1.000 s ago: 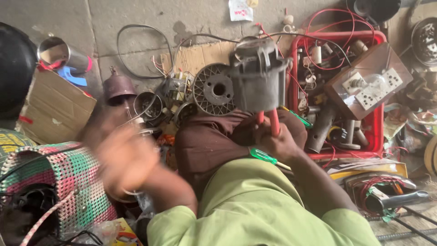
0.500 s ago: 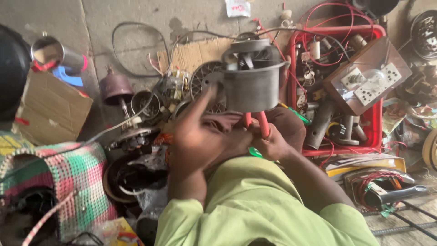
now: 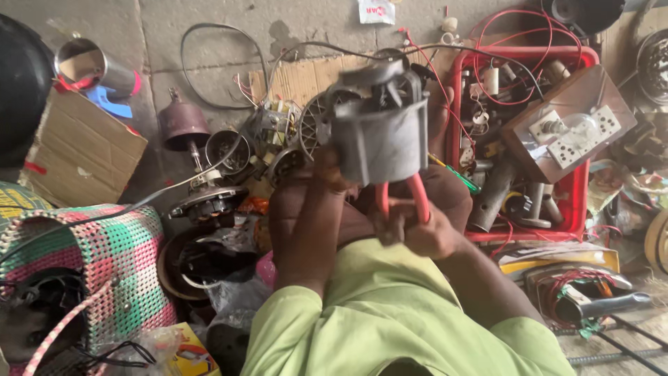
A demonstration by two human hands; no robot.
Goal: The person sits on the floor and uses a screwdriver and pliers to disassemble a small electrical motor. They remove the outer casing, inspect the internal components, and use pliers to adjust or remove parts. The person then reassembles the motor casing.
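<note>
I hold a grey metal motor housing (image 3: 381, 129) up in front of me, over my lap. My left hand (image 3: 327, 170) grips its left side from below. My right hand (image 3: 417, 233) is closed around the red handles of a pair of pliers (image 3: 403, 198), whose jaws go in under the housing and are hidden by it. My arms are in light green sleeves. A green-handled tool (image 3: 459, 177) lies on my knee just right of the housing.
A red crate (image 3: 577, 226) of motor parts, wires and a wooden socket board (image 3: 577, 122) stands to the right. Fan motor parts (image 3: 229, 150) and cardboard lie ahead on the floor. A woven green and pink basket (image 3: 97, 268) is at the left, a metal can (image 3: 87, 66) at the far left.
My left hand came in from the left and took hold of the housing. The housing now sits higher and closer to the camera, with the pliers still under it.
</note>
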